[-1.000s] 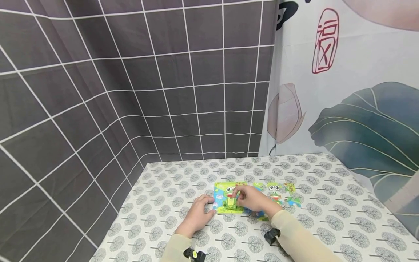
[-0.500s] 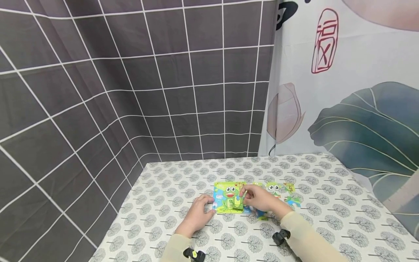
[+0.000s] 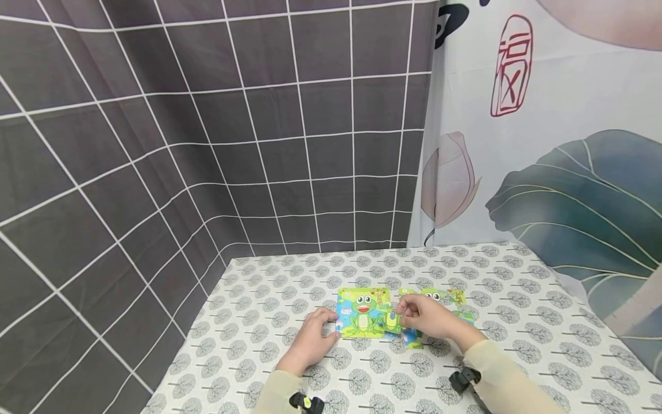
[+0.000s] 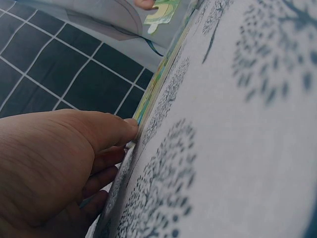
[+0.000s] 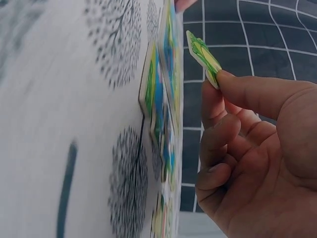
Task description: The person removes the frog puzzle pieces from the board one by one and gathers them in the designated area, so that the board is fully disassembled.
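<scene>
My right hand (image 3: 428, 317) pinches a green and yellow puzzle piece (image 3: 393, 323) between thumb and fingertips. In the right wrist view that puzzle piece (image 5: 204, 53) is raised off the cloth and tilted, with the other fingers curled below. A frog picture board (image 3: 357, 310), green and blue, lies flat just left of it; the piece overlaps its right edge in the head view. My left hand (image 3: 310, 338) lies at the board's left side, its fingers relaxed. The left wrist view shows the thumb (image 4: 130, 125) touching the thin edge of the board (image 4: 154, 89).
Several loose puzzle pieces (image 3: 458, 295) are spread right of the board, partly hidden behind my right hand; one shows a frog's eyes (image 3: 432, 295). A tree-patterned cloth (image 3: 279, 356) covers the table. Behind hang a dark checked curtain (image 3: 331, 126) and a printed white one (image 3: 465, 86).
My right hand has lifted the puzzle piece off the frog's body on the board and moved right with it, uncovering the frog. The left hand has stayed in place.
</scene>
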Motion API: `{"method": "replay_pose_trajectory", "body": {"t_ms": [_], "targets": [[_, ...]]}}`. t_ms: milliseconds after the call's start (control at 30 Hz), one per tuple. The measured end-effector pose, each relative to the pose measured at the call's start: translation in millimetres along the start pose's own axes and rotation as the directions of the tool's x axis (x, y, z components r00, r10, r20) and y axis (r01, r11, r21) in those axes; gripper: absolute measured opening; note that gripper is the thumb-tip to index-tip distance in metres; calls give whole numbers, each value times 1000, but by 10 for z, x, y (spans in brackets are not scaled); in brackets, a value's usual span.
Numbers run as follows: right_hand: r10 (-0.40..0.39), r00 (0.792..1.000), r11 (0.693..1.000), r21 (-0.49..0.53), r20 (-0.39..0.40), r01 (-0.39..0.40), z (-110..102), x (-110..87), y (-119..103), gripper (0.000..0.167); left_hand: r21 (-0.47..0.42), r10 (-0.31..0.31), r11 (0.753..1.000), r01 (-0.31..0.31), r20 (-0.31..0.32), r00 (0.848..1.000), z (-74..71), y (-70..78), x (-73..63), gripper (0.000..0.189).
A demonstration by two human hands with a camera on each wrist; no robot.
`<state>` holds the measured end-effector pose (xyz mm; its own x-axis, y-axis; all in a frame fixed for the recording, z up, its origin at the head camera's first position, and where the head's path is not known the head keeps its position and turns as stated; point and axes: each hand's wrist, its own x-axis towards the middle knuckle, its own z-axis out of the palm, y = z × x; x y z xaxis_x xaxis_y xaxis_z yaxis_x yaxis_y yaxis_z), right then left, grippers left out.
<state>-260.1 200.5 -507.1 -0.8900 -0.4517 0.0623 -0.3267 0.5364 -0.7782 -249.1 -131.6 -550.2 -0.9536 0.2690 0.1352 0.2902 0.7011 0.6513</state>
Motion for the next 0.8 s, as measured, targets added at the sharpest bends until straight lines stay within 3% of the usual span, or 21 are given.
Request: {"method": "replay_pose_trajectory", "body": {"t_ms": [800], "targets": [[41,999,995,92,9,-42,-396,-562,348,18,-9,-3,1000,3,5,1000,-8,9,5,43]]}}
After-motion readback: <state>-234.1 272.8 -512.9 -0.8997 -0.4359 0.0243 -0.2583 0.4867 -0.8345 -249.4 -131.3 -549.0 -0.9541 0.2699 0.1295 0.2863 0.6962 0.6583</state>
